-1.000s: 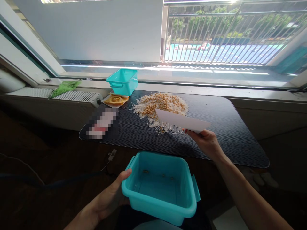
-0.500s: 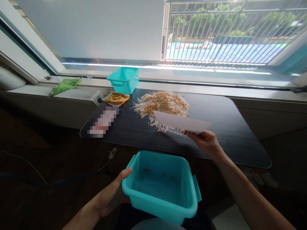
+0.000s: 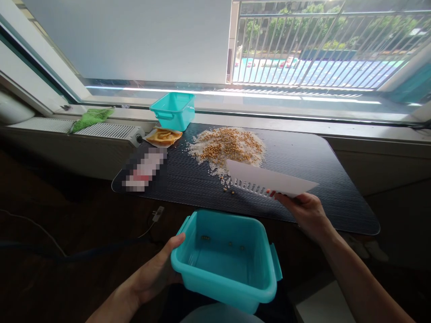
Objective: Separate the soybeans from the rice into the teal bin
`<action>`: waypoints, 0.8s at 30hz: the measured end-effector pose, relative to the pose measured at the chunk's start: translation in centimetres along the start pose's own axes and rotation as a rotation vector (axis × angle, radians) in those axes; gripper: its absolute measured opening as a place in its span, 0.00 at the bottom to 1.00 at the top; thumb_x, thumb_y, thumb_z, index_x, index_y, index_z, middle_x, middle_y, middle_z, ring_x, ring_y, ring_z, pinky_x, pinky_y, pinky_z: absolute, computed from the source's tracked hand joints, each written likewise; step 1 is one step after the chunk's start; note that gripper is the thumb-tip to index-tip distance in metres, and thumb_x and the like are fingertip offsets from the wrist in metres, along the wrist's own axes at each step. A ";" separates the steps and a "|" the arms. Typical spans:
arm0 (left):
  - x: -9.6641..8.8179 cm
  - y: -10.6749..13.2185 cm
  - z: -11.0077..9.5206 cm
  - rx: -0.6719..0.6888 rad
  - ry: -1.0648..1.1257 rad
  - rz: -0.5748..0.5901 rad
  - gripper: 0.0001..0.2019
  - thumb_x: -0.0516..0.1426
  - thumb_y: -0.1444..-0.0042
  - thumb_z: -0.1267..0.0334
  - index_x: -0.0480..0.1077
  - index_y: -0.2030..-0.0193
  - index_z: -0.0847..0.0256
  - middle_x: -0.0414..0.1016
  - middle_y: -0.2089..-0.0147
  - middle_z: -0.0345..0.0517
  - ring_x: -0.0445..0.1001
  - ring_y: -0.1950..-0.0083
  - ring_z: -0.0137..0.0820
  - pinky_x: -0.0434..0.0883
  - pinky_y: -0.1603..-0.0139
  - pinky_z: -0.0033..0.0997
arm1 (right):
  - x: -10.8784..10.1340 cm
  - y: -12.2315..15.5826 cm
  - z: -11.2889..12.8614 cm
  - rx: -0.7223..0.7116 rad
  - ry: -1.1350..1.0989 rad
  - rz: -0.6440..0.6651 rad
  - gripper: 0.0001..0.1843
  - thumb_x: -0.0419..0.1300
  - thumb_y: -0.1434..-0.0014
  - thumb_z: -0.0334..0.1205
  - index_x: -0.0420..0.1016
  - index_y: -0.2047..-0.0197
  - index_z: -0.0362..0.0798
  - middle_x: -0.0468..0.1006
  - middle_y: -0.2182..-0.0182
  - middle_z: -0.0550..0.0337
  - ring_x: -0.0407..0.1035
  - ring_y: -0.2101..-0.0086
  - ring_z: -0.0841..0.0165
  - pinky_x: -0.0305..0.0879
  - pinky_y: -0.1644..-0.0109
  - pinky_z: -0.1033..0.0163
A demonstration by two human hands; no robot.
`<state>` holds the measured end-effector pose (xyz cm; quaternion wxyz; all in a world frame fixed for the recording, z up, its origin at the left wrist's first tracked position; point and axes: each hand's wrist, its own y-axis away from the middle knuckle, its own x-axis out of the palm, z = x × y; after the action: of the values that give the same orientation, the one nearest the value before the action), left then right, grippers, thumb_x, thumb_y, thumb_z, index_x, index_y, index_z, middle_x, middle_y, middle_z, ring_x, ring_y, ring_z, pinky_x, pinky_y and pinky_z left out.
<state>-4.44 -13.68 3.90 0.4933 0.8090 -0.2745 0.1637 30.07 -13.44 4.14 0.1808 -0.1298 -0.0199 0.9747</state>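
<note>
My left hand (image 3: 155, 271) grips the left side of a turquoise plastic bin (image 3: 224, 291), thumb over its rim. A few beans lie at the bottom of this bin, which is held below the table's front edge. In my right hand (image 3: 311, 213) is a white slotted plastic piece (image 3: 272, 176), tilted, with a row of slots along its lower edge. Its left end is over the near side of a pile (image 3: 229, 146) of yellow beans mixed with white grains like rice. A few loose grains and a bean lie on the table just in front of the pile.
The black table (image 3: 303, 157) stands against a window sill. At its back left are a second turquoise bin (image 3: 180, 114) and an orange-brown packet (image 3: 164, 137), with a blurred-out item (image 3: 144, 170) nearer. A green cloth (image 3: 92, 119) lies on the radiator (image 3: 107, 132). A cable connector (image 3: 158, 214) shows below the table.
My right hand has moved right and toward me with the white slotted piece, uncovering loose grains at the pile's near edge. My left hand and the bin stay nearly still.
</note>
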 end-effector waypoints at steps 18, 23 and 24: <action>-0.2 -0.8 0.7 0.014 0.034 0.025 0.34 0.47 0.42 0.40 0.60 0.34 0.58 0.73 0.42 0.56 0.69 0.41 0.49 0.65 0.45 0.48 | 1.7 -1.6 -0.9 -0.048 -0.029 0.110 0.18 0.70 0.56 0.54 0.84 0.68 0.49 0.84 0.68 0.58 0.77 0.65 0.58 0.74 0.55 0.52; 0.3 -2.1 1.1 -0.010 0.034 0.033 0.35 0.47 0.42 0.39 0.61 0.35 0.60 0.73 0.42 0.57 0.67 0.40 0.50 0.65 0.44 0.49 | 0.5 -1.0 -0.9 -0.004 -0.014 0.198 0.18 0.70 0.55 0.54 0.84 0.66 0.49 0.84 0.68 0.57 0.78 0.66 0.58 0.75 0.56 0.53; 0.4 -2.3 1.2 -0.014 0.030 0.032 0.35 0.47 0.42 0.39 0.61 0.35 0.61 0.73 0.42 0.58 0.68 0.40 0.50 0.65 0.45 0.48 | 0.2 -0.9 -0.8 0.004 -0.013 0.217 0.18 0.69 0.55 0.53 0.84 0.66 0.49 0.84 0.67 0.57 0.78 0.66 0.58 0.75 0.56 0.53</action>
<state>-2.74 -13.99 1.96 0.5004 0.7985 -0.2809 0.1817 30.44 -12.57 3.36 0.0743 -0.1243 -0.0048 0.9894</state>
